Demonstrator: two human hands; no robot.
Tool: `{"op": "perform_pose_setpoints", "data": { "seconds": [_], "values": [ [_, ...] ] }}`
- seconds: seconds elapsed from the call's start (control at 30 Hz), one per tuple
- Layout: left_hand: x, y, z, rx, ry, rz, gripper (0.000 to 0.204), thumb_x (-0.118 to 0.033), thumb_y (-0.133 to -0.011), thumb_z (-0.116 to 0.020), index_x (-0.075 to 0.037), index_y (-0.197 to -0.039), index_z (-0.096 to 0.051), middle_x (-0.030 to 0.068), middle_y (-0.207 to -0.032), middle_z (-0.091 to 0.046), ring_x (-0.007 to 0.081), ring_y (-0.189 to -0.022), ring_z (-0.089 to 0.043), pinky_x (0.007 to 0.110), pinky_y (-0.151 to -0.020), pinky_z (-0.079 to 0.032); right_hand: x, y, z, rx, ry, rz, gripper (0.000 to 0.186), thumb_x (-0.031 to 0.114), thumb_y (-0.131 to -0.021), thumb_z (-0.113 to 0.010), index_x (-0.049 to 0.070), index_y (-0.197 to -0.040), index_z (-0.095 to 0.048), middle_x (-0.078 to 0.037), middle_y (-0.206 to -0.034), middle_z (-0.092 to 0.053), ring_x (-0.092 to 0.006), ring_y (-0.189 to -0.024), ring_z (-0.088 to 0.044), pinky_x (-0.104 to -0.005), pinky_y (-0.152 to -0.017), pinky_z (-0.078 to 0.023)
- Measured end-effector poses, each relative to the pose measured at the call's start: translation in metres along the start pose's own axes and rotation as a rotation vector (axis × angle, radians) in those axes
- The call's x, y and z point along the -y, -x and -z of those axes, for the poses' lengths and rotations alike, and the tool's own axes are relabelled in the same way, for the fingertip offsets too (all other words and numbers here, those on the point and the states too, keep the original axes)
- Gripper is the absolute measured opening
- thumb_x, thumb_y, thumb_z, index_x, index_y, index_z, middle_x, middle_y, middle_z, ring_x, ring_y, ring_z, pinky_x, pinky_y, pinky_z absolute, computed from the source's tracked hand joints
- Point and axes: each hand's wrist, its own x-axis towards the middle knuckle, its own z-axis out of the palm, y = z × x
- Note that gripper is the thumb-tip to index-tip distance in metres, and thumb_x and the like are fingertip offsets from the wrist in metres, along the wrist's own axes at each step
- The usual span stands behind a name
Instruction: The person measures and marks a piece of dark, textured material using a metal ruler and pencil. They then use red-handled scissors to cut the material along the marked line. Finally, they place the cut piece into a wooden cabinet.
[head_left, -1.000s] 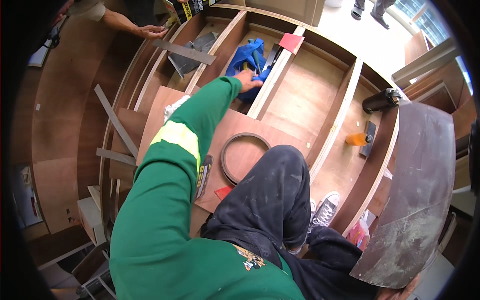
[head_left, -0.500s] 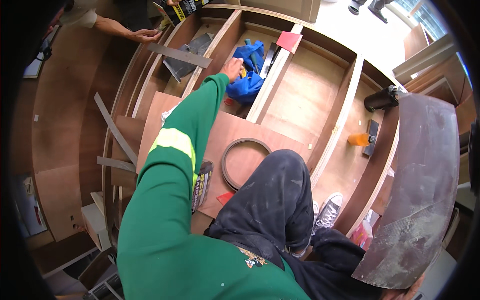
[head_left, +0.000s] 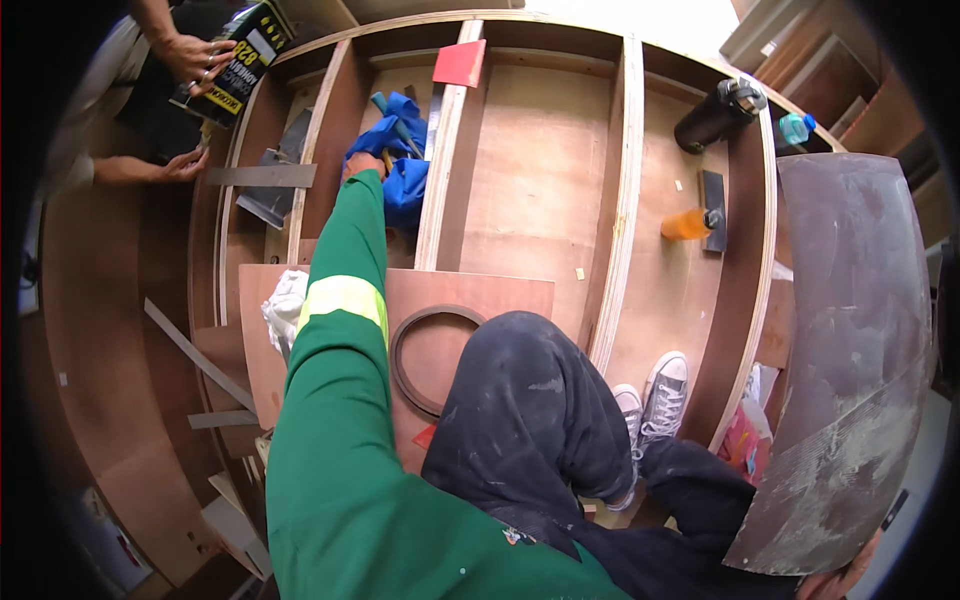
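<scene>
Ahead, the person's left hand (head_left: 362, 166) at a blue cloth bag (head_left: 405, 186), its fingers' hold unclear, right hand (head_left: 846, 574) with fingers holding a curved grey panel (head_left: 845, 360).

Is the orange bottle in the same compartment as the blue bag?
No, two wooden dividers stand between the orange bottle and the blue bag.

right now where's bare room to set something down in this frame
The middle bay, right of the red card up to the next divider, is bare except a small pale chip. Crowded: the bay just left (blue cloth, left hand) and the right bay (flask, orange bottle, shoes).
</scene>
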Motion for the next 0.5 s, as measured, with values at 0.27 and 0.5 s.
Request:
{"op": "perform_pose_setpoints", "data": {
  "seconds": [0.27, 0.5],
  "values": [
    [-0.005, -0.017, 0.003, 0.132, -0.263, -0.225, 0.051, -0.033, -0.085, -0.069, -0.004, -0.127, -0.069, 0.0226, -0.138, -0.062, 0.0398, -0.130, -0.059, 0.046, -0.111, -0.045, -0.005, -0.001, 0.004, -0.024, -0.127, 0.001, 0.042, 0.027, -0.106, -0.054, -0.008, -0.128, -0.062, -0.024, -0.125, -0.066, -0.0325, -0.112, -0.062, -0.0462, -0.100, -0.048],
    [0.012, -0.030, 0.005, 0.182, -0.271, -0.121, 0.052, -0.032, -0.085, -0.069, -0.004, -0.128, -0.068, 0.0235, -0.138, -0.062, 0.0412, -0.129, -0.059, 0.046, -0.111, -0.045, -0.007, 0.001, -0.009, -0.204, 0.243, 0.363, 0.029, 0.016, -0.097, -0.072, -0.008, -0.115, -0.070, -0.025, -0.112, -0.072, -0.0315, -0.100, -0.069, -0.0431, -0.088, -0.054]
  ]
}}
